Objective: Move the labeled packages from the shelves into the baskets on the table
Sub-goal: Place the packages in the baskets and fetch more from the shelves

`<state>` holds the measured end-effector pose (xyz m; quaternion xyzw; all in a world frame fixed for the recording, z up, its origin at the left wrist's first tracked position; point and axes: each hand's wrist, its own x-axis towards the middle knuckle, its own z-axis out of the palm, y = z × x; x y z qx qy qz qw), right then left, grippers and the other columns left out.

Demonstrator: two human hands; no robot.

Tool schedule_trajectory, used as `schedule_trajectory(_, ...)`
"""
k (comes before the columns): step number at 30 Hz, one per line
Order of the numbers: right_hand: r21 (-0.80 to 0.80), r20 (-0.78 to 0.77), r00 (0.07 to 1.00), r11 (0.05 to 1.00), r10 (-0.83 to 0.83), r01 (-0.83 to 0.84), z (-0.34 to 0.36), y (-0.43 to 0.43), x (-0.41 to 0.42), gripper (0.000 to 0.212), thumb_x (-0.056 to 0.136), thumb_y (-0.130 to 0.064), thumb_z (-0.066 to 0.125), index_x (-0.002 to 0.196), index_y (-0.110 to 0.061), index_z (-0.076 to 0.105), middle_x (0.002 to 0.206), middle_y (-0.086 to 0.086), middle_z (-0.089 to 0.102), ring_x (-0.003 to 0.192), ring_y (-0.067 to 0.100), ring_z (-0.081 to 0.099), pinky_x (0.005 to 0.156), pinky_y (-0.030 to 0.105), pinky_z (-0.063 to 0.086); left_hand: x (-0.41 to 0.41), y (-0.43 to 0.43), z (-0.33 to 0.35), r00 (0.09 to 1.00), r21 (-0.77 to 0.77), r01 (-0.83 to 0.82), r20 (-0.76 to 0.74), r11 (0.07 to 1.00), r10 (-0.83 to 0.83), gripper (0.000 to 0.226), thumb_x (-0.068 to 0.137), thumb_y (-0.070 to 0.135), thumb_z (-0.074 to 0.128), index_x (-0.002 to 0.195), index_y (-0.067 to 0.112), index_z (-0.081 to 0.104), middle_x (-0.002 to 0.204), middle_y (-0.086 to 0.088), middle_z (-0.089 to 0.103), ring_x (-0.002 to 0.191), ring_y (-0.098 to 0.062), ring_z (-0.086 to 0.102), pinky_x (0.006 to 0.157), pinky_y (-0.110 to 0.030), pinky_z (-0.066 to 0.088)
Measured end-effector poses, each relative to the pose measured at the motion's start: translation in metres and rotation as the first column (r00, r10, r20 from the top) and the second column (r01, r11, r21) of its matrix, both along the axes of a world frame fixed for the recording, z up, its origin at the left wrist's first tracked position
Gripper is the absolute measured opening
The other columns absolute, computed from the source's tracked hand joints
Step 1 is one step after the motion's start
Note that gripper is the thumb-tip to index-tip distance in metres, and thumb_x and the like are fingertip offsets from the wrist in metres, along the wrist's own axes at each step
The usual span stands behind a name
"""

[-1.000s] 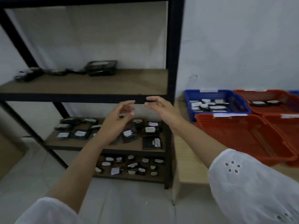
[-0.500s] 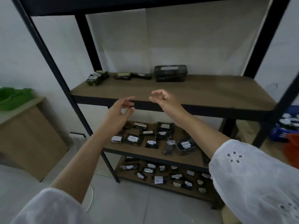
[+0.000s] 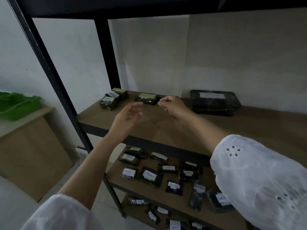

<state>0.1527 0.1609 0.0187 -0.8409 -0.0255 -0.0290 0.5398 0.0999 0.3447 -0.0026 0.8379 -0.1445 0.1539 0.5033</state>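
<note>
Dark labeled packages lie on a black-framed shelf unit with wooden boards. On the upper shelf (image 3: pixel 249 123) sit a pair of packages (image 3: pixel 113 98) at the far left, a flat package (image 3: pixel 147 98) beside them and a large black box (image 3: pixel 215 102) to the right. My left hand (image 3: pixel 128 116) hovers over the shelf's front, fingers relaxed, holding nothing. My right hand (image 3: pixel 172 104) is just right of the flat package, fingers loosely curled and empty. Several packages (image 3: pixel 149 175) cover the middle shelf, and more lie on the bottom one.
A green basket (image 3: pixel 18 106) stands on a low wooden cabinet (image 3: pixel 29 156) at the left. Black shelf posts (image 3: pixel 49 68) rise on the left side. A white wall is behind. The red and blue baskets are out of view.
The view has swung left and closer to the shelves; the red and blue baskets have left the frame. Both hands have risen from the middle shelf level to above the upper shelf.
</note>
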Motion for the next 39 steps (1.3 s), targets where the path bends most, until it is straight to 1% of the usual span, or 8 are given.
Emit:
schedule_trajectory(10, -0.066, -0.049, 0.997, 0.996, 0.064, -0.067, -0.012, 0.095, 0.082, 0.015, 0.089, -0.024, 0.062, 0.099, -0.015, 0.066, 0.073, -0.007, 0.053, 0.067, 0.008, 0.047, 0.053, 0.02, 0.033, 0.088, 0.078, -0.003, 0.98, 0.007, -0.198, -0.011, 0.98, 0.198, 0.026, 0.092, 0.012, 0.054, 0.113, 0.025, 0.058, 0.107, 0.003, 0.06, 0.097, -0.001, 0.054, 0.081, -0.009, 0.04)
schedule_trajectory(15, -0.063, -0.054, 0.997, 0.996, 0.058, -0.061, -0.012, 0.128, 0.101, 0.019, 0.091, -0.025, 0.06, 0.103, -0.012, 0.066, 0.079, -0.004, 0.056, 0.069, 0.009, 0.049, 0.055, 0.023, 0.035, 0.12, 0.104, -0.002, 0.844, 0.353, -0.468, -0.093, 0.81, 0.528, 0.047, 0.091, 0.029, 0.057, 0.135, 0.018, 0.044, 0.136, -0.017, 0.039, 0.128, -0.035, 0.028, 0.103, -0.042, 0.029)
schedule_trajectory(22, -0.096, -0.03, 0.999, 0.995, -0.039, 0.036, -0.017, 0.143, 0.12, 0.011, 0.091, -0.023, 0.058, 0.087, -0.014, 0.064, 0.069, -0.007, 0.053, 0.063, 0.009, 0.049, 0.054, 0.024, 0.037, 0.143, 0.123, -0.005, 0.813, 0.599, -0.273, -0.274, 0.753, 0.514, 0.072, 0.087, 0.062, 0.045, 0.137, 0.01, 0.04, 0.138, -0.019, 0.041, 0.13, -0.037, 0.027, 0.105, -0.045, 0.024)
schedule_trajectory(26, -0.136, -0.012, 0.998, 0.989, -0.066, 0.064, -0.023, 0.157, 0.133, 0.019, 0.092, -0.03, 0.057, 0.081, -0.014, 0.055, 0.07, -0.004, 0.051, 0.068, 0.014, 0.049, 0.057, 0.026, 0.036, 0.144, 0.131, -0.005, 0.863, 0.364, -0.268, -0.32, 0.892, 0.39, 0.067, 0.08, 0.052, 0.066, 0.125, 0.01, 0.04, 0.124, -0.013, 0.053, 0.12, -0.031, 0.043, 0.1, -0.042, 0.037)
schedule_trajectory(29, -0.205, 0.02, 0.998, 0.977, -0.06, 0.063, -0.024, 0.169, 0.146, 0.026, 0.09, -0.041, 0.058, 0.094, -0.016, 0.05, 0.09, -0.001, 0.055, 0.081, 0.015, 0.051, 0.065, 0.027, 0.037, 0.143, 0.134, -0.003, 0.9, 0.149, -0.23, -0.342, 0.962, 0.268, 0.06, 0.079, 0.034, 0.073, 0.12, 0.01, 0.036, 0.105, -0.004, 0.054, 0.092, -0.019, 0.053, 0.072, -0.028, 0.044)
schedule_trajectory(33, -0.328, 0.056, 0.998, 0.945, 0.015, 0.004, -0.025, 0.18, 0.157, 0.042, 0.083, -0.052, 0.064, 0.106, -0.019, 0.054, 0.101, 0.0, 0.059, 0.085, 0.015, 0.054, 0.059, 0.025, 0.039, 0.142, 0.139, 0.001, 0.898, -0.003, -0.214, -0.395, 0.977, 0.195, 0.05, 0.081, 0.024, 0.072, 0.11, 0.016, 0.032, 0.1, -0.003, 0.051, 0.079, -0.017, 0.056, 0.046, -0.022, 0.046)
schedule_trajectory(36, -0.402, 0.071, 0.996, 0.915, 0.058, -0.025, -0.029, 0.182, 0.162, 0.042, 0.082, -0.045, 0.068, 0.113, -0.019, 0.055, 0.116, 0.004, 0.063, 0.095, 0.02, 0.059, 0.076, 0.031, 0.05, 0.141, 0.142, 0.002, 0.88, -0.105, -0.216, -0.451, 0.971, 0.147, 0.049, 0.082, 0.019, 0.072, 0.108, 0.016, 0.031, 0.104, -0.005, 0.051, 0.077, -0.016, 0.057, 0.04, -0.023, 0.049)
schedule_trajectory(39, -0.376, 0.075, 0.993, 0.925, 0.09, -0.056, -0.029, 0.182, 0.162, 0.035, 0.081, -0.029, 0.073, 0.111, -0.022, 0.058, 0.122, 0.005, 0.062, 0.097, 0.019, 0.059, 0.077, 0.028, 0.049, 0.138, 0.145, 0.001, 0.87, -0.138, -0.202, -0.479, 0.97, 0.113, 0.051, 0.082, 0.017, 0.072, 0.112, 0.015, 0.03, 0.108, -0.006, 0.05, 0.083, -0.02, 0.059, 0.045, -0.024, 0.053)
